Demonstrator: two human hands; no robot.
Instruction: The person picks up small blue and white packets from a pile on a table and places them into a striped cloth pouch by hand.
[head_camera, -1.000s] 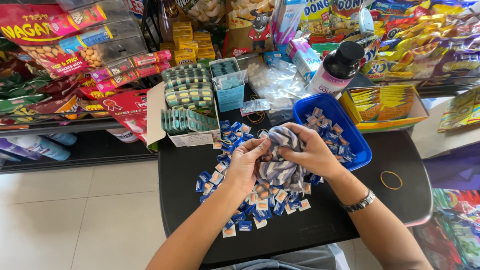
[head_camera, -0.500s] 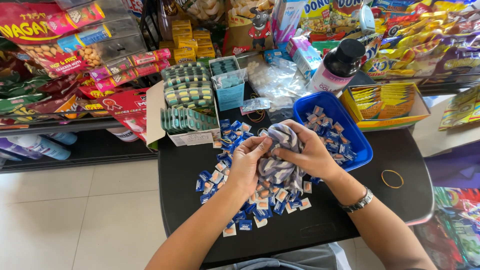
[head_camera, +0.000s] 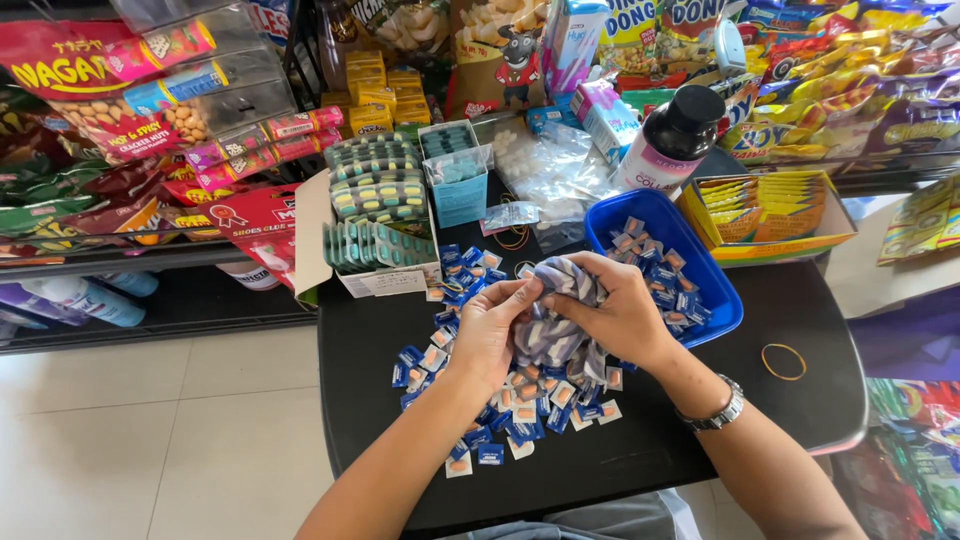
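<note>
My left hand (head_camera: 490, 330) and my right hand (head_camera: 615, 310) both grip a crumpled grey-and-white striped cloth (head_camera: 548, 330) above a black table (head_camera: 640, 450). The cloth hangs between the hands over a spread of several small blue-and-white sachets (head_camera: 500, 405). A blue plastic basket (head_camera: 655, 222) holding more of the same sachets stands just right of my right hand. A metal watch (head_camera: 722, 412) is on my right wrist.
A white box of green blister packs (head_camera: 372, 215) and a teal box (head_camera: 455, 175) stand at the table's back. A black-capped bottle (head_camera: 672, 135), a yellow packet box (head_camera: 765, 215) and shelves of snack bags surround it. A rubber band (head_camera: 784, 361) lies at right. Tiled floor lies left.
Both hands have kept bunching the striped cloth in place, with only small finger shifts. The sachets and basket have not moved.
</note>
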